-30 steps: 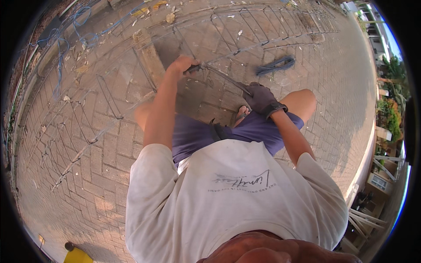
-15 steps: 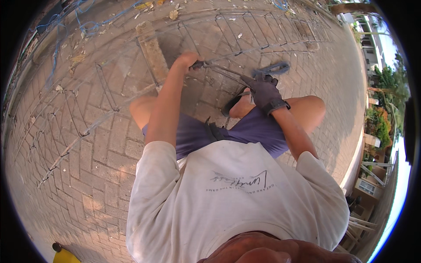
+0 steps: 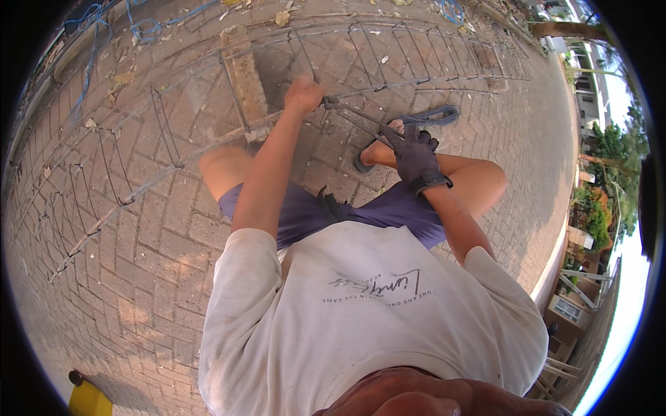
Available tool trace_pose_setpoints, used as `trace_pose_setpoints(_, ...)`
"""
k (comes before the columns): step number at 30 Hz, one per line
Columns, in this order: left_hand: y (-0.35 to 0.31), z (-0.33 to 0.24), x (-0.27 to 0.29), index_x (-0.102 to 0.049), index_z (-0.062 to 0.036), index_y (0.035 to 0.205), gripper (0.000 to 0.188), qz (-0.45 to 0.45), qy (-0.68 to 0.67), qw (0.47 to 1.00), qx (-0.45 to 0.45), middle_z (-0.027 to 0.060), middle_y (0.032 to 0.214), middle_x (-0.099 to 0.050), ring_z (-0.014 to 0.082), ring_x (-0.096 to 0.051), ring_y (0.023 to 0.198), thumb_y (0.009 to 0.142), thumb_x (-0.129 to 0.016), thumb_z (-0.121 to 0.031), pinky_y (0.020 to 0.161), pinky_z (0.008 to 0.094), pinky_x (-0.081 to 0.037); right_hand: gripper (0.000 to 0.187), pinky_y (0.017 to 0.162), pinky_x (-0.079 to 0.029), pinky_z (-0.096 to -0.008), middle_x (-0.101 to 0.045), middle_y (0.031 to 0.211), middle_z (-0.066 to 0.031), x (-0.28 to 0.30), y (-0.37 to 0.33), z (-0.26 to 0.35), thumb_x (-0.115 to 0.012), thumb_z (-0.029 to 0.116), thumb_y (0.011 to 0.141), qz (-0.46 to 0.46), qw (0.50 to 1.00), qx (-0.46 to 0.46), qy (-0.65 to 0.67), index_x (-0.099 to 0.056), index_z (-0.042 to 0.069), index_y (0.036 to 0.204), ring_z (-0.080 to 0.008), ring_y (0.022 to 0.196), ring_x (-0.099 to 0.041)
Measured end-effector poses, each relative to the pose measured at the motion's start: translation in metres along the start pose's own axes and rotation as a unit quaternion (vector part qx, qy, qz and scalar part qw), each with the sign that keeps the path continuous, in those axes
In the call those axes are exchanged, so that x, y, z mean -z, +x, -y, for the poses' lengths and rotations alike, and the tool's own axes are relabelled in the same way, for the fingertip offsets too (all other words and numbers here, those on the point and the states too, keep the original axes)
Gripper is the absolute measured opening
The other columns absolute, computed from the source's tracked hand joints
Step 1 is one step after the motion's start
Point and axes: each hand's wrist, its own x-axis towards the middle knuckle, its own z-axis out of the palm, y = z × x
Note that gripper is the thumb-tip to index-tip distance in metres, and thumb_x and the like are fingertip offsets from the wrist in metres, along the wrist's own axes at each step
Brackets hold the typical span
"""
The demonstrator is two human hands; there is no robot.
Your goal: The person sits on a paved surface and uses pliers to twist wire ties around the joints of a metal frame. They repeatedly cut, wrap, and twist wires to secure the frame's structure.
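The long cage of thin grey steel bars and rectangular stirrups lies on the grey herringbone brick paving, running from the left edge of the paving across to its far right corner. Its left end fades into the dark rim of the view and cannot be made out. A yellow object at the near left corner is cut off by the rim. Tangled blue wire lies along the far left edge.

The bare left hand is closed around a bar of the cage at a stirrup crossing near the far middle of the paving; its fingertips are hidden behind the knuckles. A short metal tool runs from that crossing toward the right hand; its tip is too small to resolve.

The right hand in a dark work glove is closed on the tool handle, over the sandalled foot. A coil of grey-blue wire lies just beyond the foot.
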Motion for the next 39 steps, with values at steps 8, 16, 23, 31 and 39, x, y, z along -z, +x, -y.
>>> trace_pose_setpoints(8,0.004,0.008,-0.005,-0.076,-0.002,0.116,0.045,0.014,-0.035,0.999,-0.01,0.0238,0.116,-0.078,0.0404,-0.074,0.112,0.085,-0.071,-0.034,0.099,0.0469,-0.054,0.066,0.099,-0.051,-0.0546,-0.064,0.129,-0.0239,-0.046,-0.004,-0.009,-0.067,0.011,0.094,-0.026,0.983,0.026,0.181,-0.06,0.037,0.155,-0.0449,0.111,-0.065)
trace_pose_setpoints(16,0.002,0.003,0.003,-0.075,-0.0012,0.115,0.043,0.044,-0.047,0.998,0.012,0.0235,0.112,-0.078,0.0392,-0.074,0.106,0.084,-0.071,-0.032,0.095,0.0465,-0.055,0.06,0.095,-0.052,-0.0563,-0.067,0.135,-0.0218,-0.009,-0.005,-0.004,-0.065,0.02,0.1,-0.001,0.996,0.051,0.068,-0.056,0.028,0.159,-0.0455,0.111,-0.068)
trace_pose_setpoints(23,-0.069,-0.028,0.013,-0.065,0.0,0.133,0.058,-0.201,0.008,0.971,-0.129,0.0249,0.13,-0.068,0.0431,-0.065,0.12,0.084,-0.078,-0.029,0.102,0.05,-0.053,0.081,0.097,-0.054,-0.0521,-0.071,0.134,-0.0234,0.04,-0.003,-0.01,-0.085,0.028,0.085,0.085,0.977,0.038,0.191,-0.05,0.009,0.156,-0.0443,0.116,-0.072)
trace_pose_setpoints(31,-0.163,-0.083,-0.072,-0.059,-0.005,0.142,0.067,-0.179,0.161,0.844,-0.48,0.019,0.125,-0.062,0.0392,-0.059,0.128,0.081,-0.082,-0.022,0.111,0.0497,-0.047,0.061,0.086,-0.058,-0.0501,-0.077,0.105,-0.0252,0.103,0.05,-0.02,-0.085,0.043,0.08,0.326,0.929,0.037,0.17,-0.066,0.002,0.121,-0.0445,0.1,-0.075)
trace_pose_setpoints(39,-0.078,-0.126,-0.077,-0.07,-0.0037,0.086,0.015,-0.244,-0.026,0.905,-0.347,0.0187,0.086,-0.074,0.0404,-0.074,0.084,0.073,-0.073,-0.01,0.073,0.052,-0.056,0.017,0.095,-0.046,-0.0534,-0.072,0.101,-0.0152,0.189,0.089,-0.018,-0.071,0.02,0.089,-0.189,0.869,0.276,-0.365,-0.074,0.009,0.102,-0.0344,0.102,-0.067)
